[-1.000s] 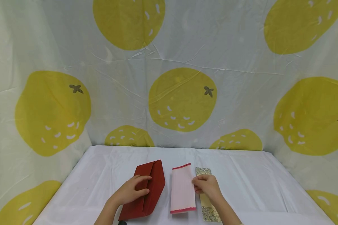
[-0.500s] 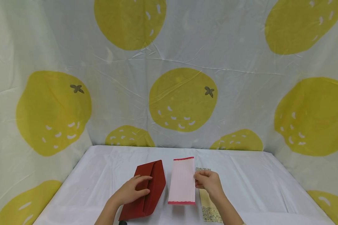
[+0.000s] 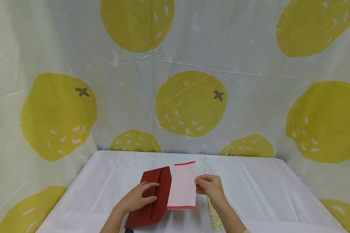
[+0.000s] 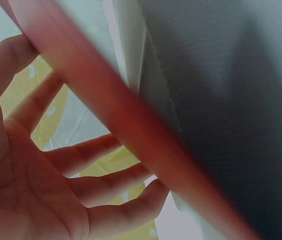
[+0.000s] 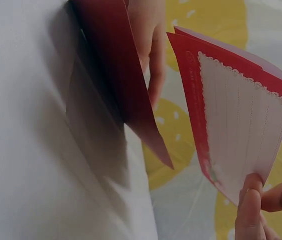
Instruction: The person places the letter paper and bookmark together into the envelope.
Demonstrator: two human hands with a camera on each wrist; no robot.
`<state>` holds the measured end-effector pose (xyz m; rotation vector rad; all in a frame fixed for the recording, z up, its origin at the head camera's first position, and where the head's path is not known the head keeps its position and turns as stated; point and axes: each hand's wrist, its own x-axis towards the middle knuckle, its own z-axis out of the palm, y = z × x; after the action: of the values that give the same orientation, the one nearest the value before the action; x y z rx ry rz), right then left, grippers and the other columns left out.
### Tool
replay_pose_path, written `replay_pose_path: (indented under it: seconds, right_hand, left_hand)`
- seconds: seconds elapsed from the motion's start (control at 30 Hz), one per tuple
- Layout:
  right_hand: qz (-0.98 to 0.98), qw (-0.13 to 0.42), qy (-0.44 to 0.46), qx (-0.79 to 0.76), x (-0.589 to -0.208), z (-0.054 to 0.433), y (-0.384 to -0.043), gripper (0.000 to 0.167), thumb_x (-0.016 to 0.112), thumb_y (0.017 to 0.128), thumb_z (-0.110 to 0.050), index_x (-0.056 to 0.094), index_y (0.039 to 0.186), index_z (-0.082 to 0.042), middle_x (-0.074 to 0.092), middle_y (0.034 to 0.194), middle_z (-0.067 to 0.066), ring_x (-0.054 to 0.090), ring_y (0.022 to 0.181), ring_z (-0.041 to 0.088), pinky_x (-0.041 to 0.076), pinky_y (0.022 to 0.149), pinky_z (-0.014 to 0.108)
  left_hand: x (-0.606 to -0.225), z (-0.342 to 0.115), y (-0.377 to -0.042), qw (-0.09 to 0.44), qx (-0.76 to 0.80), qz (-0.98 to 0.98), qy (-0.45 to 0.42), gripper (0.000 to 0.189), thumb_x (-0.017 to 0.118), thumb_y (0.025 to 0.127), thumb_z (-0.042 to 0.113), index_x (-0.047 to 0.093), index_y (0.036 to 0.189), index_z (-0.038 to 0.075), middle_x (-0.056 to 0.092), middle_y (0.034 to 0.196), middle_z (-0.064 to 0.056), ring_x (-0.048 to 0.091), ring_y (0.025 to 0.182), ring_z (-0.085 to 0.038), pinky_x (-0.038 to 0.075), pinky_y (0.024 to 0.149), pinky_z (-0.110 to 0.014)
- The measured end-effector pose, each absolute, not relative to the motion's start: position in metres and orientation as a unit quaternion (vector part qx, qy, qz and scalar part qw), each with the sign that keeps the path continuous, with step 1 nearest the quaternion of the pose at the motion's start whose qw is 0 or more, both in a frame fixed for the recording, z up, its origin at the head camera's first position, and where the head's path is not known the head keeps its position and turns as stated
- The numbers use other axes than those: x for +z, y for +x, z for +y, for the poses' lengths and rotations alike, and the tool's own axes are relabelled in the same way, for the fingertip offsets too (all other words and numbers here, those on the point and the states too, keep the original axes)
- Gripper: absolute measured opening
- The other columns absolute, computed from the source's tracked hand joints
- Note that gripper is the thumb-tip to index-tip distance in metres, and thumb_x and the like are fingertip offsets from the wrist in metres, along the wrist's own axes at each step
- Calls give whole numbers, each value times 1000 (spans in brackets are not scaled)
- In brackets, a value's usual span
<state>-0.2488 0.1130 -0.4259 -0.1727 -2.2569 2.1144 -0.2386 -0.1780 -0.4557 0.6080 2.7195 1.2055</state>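
Note:
A dark red envelope [image 3: 151,197] with its pointed flap toward the right lies tilted at the left of the cloth. On it rests my left hand [image 3: 142,195], fingers spread; in the left wrist view its fingertips [image 4: 113,141] meet the envelope's red face. My right hand [image 3: 208,187] pinches the right edge of a folded sheet of letter paper [image 3: 182,186], pale pink with red bands at its ends. The sheet is held up just right of the flap. Up close, the right wrist view shows thumb and fingers at the corner of the lined letter paper [image 5: 240,115].
Partly hidden under my right forearm lies a cream and gold patterned paper strip [image 3: 215,220]. A small black object [image 3: 129,230] shows below the envelope. White cloth [image 3: 250,187] covers the table, and a curtain printed with yellow fruit [image 3: 192,103] rises behind it.
My right hand has lifted the letter paper and carried it left, close to the envelope's flap. My left hand stays on the envelope.

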Motion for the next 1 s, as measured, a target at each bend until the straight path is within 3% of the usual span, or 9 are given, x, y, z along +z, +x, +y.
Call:
replay_pose_path:
  seconds: [1.0]
  right_hand:
    - [-762,-27,-5,647,-440,67,-251,17,66,84,-3,66,92,12,65,69,8,62,55,13,57,58,30]
  left_hand:
    - [-456,-177,-240,63,387,899,197,46,68,90,36,59,132,21,52,137,-18,32,135,-49,36,94,-69]
